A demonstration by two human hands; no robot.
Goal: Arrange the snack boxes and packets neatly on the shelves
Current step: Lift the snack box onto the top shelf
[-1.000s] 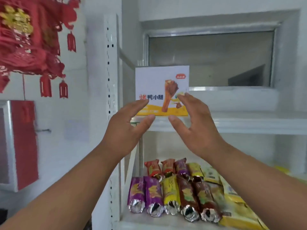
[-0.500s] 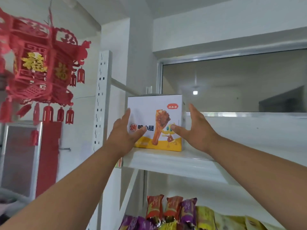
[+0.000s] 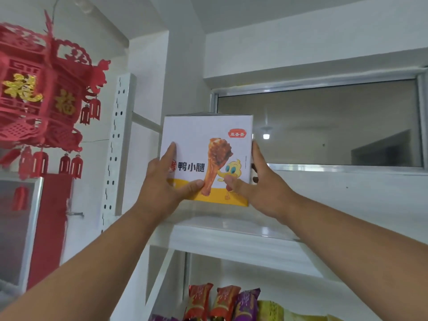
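Note:
A white and yellow snack box (image 3: pixel 203 140) printed with a drumstick and a cartoon duck stands upright at the left end of the top shelf (image 3: pixel 243 242). My left hand (image 3: pixel 162 188) grips its left side, thumb across the yellow band on the front. My right hand (image 3: pixel 261 188) holds the right side, thumb on the front lower corner. Whether the box rests on the shelf or hangs just above it, I cannot tell. Several red, purple and yellow snack packets (image 3: pixel 222 302) lie on the shelf below, mostly cut off by the frame.
A perforated white upright post (image 3: pixel 118 140) bounds the shelf on the left. A red paper lantern (image 3: pixel 39 100) hangs further left, above a red cabinet (image 3: pixel 51 228). Behind the shelf is a dark window (image 3: pixel 324 126) in a white wall.
Both hands have gone from hovering in front of the box to clasping its two sides. My view has tilted upward, so the lower shelf's packets have dropped to the frame's bottom edge.

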